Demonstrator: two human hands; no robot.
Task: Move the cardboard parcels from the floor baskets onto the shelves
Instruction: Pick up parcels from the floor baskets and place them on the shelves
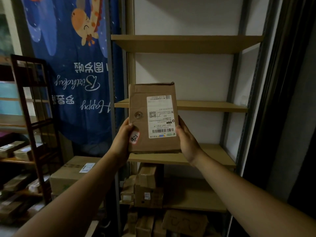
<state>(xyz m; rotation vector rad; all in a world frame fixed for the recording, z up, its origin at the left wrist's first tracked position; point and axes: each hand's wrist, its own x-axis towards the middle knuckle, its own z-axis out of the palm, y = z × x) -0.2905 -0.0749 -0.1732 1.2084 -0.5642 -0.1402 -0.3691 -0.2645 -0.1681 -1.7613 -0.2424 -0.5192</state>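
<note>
I hold a flat cardboard parcel (139, 103) with a white shipping label up in front of the metal shelf unit. My left hand (122, 139) grips its lower left edge, thumb on the front face. My right hand (187, 139) grips its lower right edge. The parcel's bottom edge hangs just above the wooden shelf board (213, 156) at chest height. The shelf board (213, 106) behind the parcel and the board (186, 43) above it carry nothing. No floor basket is in view.
Lower shelves hold several cardboard boxes (148, 189). A large box (71, 173) stands on the floor to the left, beside a dark wooden rack (32, 120) with small packets. A blue birthday banner (73, 65) hangs behind. A dark curtain (290, 100) borders the right side.
</note>
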